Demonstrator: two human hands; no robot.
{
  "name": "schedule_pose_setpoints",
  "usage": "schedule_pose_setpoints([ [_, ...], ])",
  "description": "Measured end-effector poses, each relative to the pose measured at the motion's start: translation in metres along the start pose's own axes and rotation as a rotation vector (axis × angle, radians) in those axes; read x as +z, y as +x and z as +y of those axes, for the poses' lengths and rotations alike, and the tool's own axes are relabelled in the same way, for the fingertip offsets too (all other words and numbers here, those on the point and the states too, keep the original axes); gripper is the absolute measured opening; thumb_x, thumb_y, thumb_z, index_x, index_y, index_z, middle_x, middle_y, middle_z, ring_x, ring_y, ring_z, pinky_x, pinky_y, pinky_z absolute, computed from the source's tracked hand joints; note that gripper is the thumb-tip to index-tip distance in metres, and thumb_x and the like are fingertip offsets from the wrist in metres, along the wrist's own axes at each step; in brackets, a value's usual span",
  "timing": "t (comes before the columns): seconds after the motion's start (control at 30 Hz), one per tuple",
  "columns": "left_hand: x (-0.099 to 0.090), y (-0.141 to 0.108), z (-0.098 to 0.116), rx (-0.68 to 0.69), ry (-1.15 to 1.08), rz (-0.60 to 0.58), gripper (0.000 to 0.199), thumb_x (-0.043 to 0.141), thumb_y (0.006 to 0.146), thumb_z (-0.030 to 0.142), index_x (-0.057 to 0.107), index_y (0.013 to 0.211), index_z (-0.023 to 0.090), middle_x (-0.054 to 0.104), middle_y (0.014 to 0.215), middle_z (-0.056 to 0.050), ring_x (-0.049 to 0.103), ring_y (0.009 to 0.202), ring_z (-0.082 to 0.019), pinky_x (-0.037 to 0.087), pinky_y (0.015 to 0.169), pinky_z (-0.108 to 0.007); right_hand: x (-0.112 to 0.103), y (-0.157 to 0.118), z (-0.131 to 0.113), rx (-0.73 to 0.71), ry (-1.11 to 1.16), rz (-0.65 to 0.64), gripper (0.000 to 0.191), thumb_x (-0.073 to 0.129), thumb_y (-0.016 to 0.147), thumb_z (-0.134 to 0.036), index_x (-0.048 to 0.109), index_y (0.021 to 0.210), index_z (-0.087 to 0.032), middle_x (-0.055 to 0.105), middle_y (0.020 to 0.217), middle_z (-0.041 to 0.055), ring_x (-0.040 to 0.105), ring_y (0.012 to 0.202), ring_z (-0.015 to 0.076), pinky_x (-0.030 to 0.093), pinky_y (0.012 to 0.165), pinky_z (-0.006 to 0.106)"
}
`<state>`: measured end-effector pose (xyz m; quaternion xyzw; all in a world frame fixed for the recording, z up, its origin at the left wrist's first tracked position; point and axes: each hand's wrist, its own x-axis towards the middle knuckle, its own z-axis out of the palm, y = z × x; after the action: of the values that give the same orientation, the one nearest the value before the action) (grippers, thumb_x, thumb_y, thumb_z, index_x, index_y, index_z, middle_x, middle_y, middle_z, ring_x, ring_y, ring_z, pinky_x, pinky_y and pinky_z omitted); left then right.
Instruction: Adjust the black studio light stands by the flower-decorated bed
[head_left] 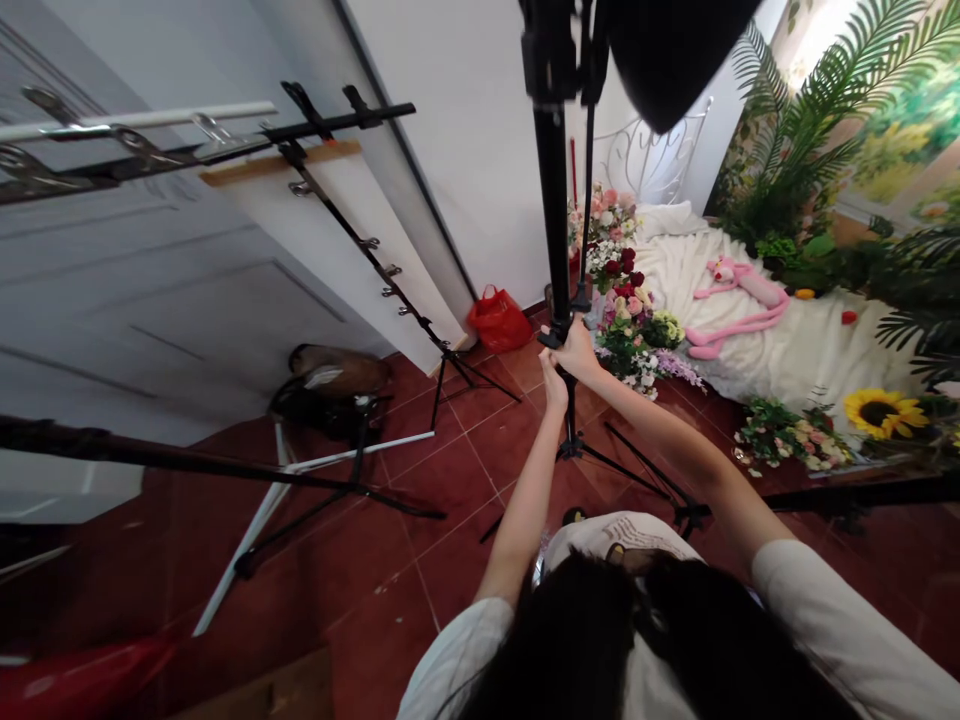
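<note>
A black light stand [553, 210] rises upright in front of me, with a large dark lamp head or shade [667, 50] at its top, partly cut off by the frame. My right hand [579, 352] is closed around the stand's pole beside a black clamp knob [553, 336]. Just below and to its left, my left hand [553, 382] presses against the same pole near that knob, its fingers partly hidden. Beneath my hands the stand's tripod legs [622, 468] spread over the floor.
On the left stand a clip-hung white backdrop [367, 215] and a black stand with a white pole [247, 550]. A red bag [501, 318] sits by the wall. To the right are flowers [626, 300], a bed with white cloth [817, 350] and a pink plush toy [750, 290].
</note>
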<state>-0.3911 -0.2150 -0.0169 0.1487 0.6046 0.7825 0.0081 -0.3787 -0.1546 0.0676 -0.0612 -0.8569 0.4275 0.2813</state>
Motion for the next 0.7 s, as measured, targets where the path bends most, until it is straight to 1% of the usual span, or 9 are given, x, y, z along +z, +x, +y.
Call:
schedule_pose_setpoints([
  [0.07, 0.003, -0.002, 0.001, -0.065, -0.034, 0.062, 0.083, 0.014, 0.095, 0.077, 0.068, 0.114, 0.017, 0.075, 0.114, -0.014, 0.069, 0.119, -0.023, 0.053, 0.107, -0.037, -0.001, -0.010, 0.013, 0.014, 0.048, -0.089, 0.038, 0.058, 0.093, -0.042, 0.048, 0.119, -0.016, 0.062, 0.085, 0.0048, 0.067, 0.082, 0.0233, 0.058, 0.082, 0.040],
  [0.1, 0.004, -0.002, 0.002, -0.085, -0.042, 0.077, 0.081, 0.015, 0.096, 0.076, 0.069, 0.112, 0.018, 0.075, 0.113, -0.013, 0.069, 0.119, -0.023, 0.053, 0.107, -0.037, -0.002, -0.013, 0.018, 0.012, 0.075, -0.112, 0.041, 0.060, 0.091, -0.040, 0.046, 0.122, -0.016, 0.062, 0.084, 0.0032, 0.066, 0.079, 0.0219, 0.058, 0.080, 0.038],
  [0.2, 0.006, -0.002, 0.002, -0.081, -0.046, 0.062, 0.074, 0.018, 0.099, 0.071, 0.070, 0.110, 0.019, 0.076, 0.106, -0.011, 0.068, 0.120, -0.022, 0.052, 0.108, -0.036, -0.003, -0.016, 0.025, -0.026, 0.145, -0.103, 0.058, 0.062, 0.089, -0.036, 0.035, 0.137, -0.017, 0.062, 0.090, 0.0014, 0.064, 0.078, 0.0182, 0.057, 0.078, 0.035],
  [0.3, 0.007, -0.002, -0.001, -0.078, -0.046, 0.083, 0.065, 0.023, 0.103, 0.064, 0.070, 0.107, 0.018, 0.077, 0.097, -0.010, 0.069, 0.116, -0.022, 0.052, 0.108, -0.037, -0.002, -0.015, 0.025, -0.064, 0.159, -0.121, 0.059, 0.060, 0.091, -0.035, 0.032, 0.141, -0.018, 0.061, 0.090, 0.0004, 0.063, 0.079, 0.0169, 0.056, 0.080, 0.034],
  [0.4, 0.005, -0.003, -0.007, -0.094, -0.011, 0.121, 0.054, 0.031, 0.103, 0.055, 0.070, 0.100, 0.018, 0.076, 0.095, -0.009, 0.070, 0.107, -0.022, 0.053, 0.105, -0.039, 0.001, -0.017, 0.025, -0.048, 0.154, -0.109, 0.059, 0.058, 0.093, -0.035, 0.032, 0.142, -0.016, 0.061, 0.093, 0.0019, 0.064, 0.086, 0.0184, 0.056, 0.087, 0.036],
  [0.5, 0.003, -0.006, -0.014, -0.069, 0.026, 0.137, 0.050, 0.035, 0.102, 0.052, 0.069, 0.091, 0.017, 0.076, 0.097, -0.011, 0.070, 0.101, -0.023, 0.054, 0.100, -0.040, 0.004, -0.019, 0.027, -0.041, 0.175, -0.119, 0.066, 0.057, 0.093, -0.033, 0.025, 0.148, -0.014, 0.063, 0.099, 0.0049, 0.067, 0.093, 0.0197, 0.056, 0.091, 0.037],
  [0.6, 0.001, -0.008, -0.018, 0.003, 0.037, 0.116, 0.051, 0.035, 0.100, 0.054, 0.068, 0.090, 0.017, 0.074, 0.095, -0.011, 0.069, 0.100, -0.023, 0.054, 0.099, -0.040, 0.004, -0.018, 0.029, -0.049, 0.156, -0.188, 0.071, 0.056, 0.096, -0.036, 0.020, 0.151, -0.013, 0.065, 0.102, 0.0072, 0.068, 0.094, 0.0204, 0.056, 0.092, 0.039],
  [0.7, 0.001, -0.010, -0.018, 0.060, 0.048, 0.084, 0.054, 0.036, 0.098, 0.060, 0.068, 0.090, 0.018, 0.073, 0.092, -0.011, 0.069, 0.101, -0.022, 0.053, 0.099, -0.038, -0.001, -0.019, 0.025, -0.034, 0.038, -0.205, 0.064, 0.054, 0.099, -0.040, 0.026, 0.149, -0.012, 0.065, 0.108, 0.0118, 0.067, 0.099, 0.0227, 0.055, 0.095, 0.041],
])
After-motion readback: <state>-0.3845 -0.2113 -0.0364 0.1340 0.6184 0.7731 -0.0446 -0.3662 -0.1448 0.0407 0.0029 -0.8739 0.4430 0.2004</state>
